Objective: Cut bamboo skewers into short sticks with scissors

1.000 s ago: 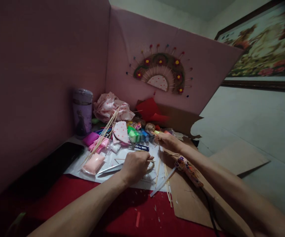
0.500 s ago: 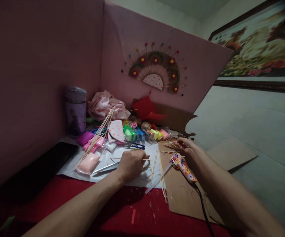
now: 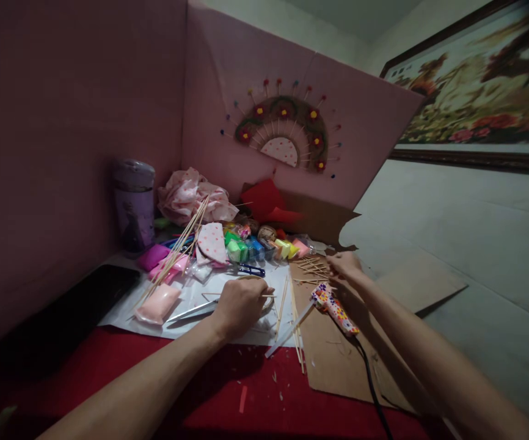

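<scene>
The left hand's (image 3: 241,308) grip is pinching a thin pale wooden stick (image 3: 270,296) above the white paper sheet (image 3: 222,282). The right hand (image 3: 344,266) is beside short wooden sticks (image 3: 313,267) on flat brown cardboard (image 3: 331,370); its grip I cannot tell.

Wooden sticks (image 3: 313,266), matt cardboard (image 3: 338,366); glossy plastic packet (image 3: 158,304), rumpled cloth (image 3: 191,197), shiny metal blade (image 3: 194,311)

Purple lidded cup (image 3: 134,208), framed wall picture (image 3: 479,91)
</scene>
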Available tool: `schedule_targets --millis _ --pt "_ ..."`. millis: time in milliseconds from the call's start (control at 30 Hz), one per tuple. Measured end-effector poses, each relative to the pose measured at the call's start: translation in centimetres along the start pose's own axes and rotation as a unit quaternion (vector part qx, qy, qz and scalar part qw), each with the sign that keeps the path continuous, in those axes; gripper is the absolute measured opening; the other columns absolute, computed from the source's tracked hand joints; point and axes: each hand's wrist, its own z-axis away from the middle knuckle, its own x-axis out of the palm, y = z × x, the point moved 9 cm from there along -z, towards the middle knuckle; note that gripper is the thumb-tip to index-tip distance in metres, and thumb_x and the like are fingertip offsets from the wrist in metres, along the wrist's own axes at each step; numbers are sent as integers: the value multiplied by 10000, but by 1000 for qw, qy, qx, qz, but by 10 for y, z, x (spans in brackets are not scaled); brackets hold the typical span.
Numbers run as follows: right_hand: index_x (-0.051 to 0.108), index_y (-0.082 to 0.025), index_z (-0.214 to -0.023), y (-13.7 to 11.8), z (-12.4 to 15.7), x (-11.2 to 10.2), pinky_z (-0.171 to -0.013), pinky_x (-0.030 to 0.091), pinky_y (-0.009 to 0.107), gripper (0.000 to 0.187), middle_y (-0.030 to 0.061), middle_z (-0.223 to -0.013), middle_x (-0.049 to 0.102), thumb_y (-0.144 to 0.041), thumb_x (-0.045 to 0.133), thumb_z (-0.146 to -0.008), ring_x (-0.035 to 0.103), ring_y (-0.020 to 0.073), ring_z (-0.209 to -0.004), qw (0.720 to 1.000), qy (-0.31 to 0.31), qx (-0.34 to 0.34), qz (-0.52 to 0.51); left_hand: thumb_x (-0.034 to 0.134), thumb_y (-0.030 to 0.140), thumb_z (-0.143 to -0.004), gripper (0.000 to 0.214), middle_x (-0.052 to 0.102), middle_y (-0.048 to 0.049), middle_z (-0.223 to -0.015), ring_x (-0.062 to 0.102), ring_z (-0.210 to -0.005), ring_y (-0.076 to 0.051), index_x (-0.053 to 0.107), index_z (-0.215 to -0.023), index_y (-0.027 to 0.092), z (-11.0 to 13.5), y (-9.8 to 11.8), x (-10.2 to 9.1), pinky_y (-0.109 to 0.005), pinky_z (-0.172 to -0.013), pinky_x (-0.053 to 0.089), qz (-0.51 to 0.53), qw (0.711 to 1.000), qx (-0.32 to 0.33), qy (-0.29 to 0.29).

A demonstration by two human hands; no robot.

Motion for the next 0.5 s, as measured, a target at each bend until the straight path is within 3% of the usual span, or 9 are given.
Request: schedule_targets --millis 133,267,400,500 --pt "664 -175 -737 -50 9 32 -545 418 246 175 72 -719 675 -272 521 -767 608 183 -661 980 -46 -131 143 414 266 -875 279 655 -25 -670 587 -613 -129 591 -684 165 0 0 0 -236 -554 329 4 1000 -1 -2" --pt "661 -127 -800 -96 30 80 -714 450 276 103 129 -898 660 -207 607 -765 599 202 -835 926 -133 -272 227 424 271 -870 260 660 -27 -692 592 -632 -135 601 -709 170 0 -2 1 -240 -561 331 4 1000 -7 -8" --pt "553 -126 -1110 -118 35 105 -814 489 368 299 105 -1124 564 -306 536 -871 576 192 -954 902 -158 -322 240 417 285 -874 273 657 -28 -690 591 -632 -137 598 -705 170 1 -3 3 -242 -565 333 1 1000 -12 -15" --pt "538 -165 -1138 -128 32 111 -825 488 381 296 83 -1162 547 -313 518 -882 569 192 -976 907 -149 -330 216 407 286 -877 282 655 -27 -682 593 -633 -139 593 -699 171 1 -3 4 -246 -565 331 -1 1000 -12 -24"
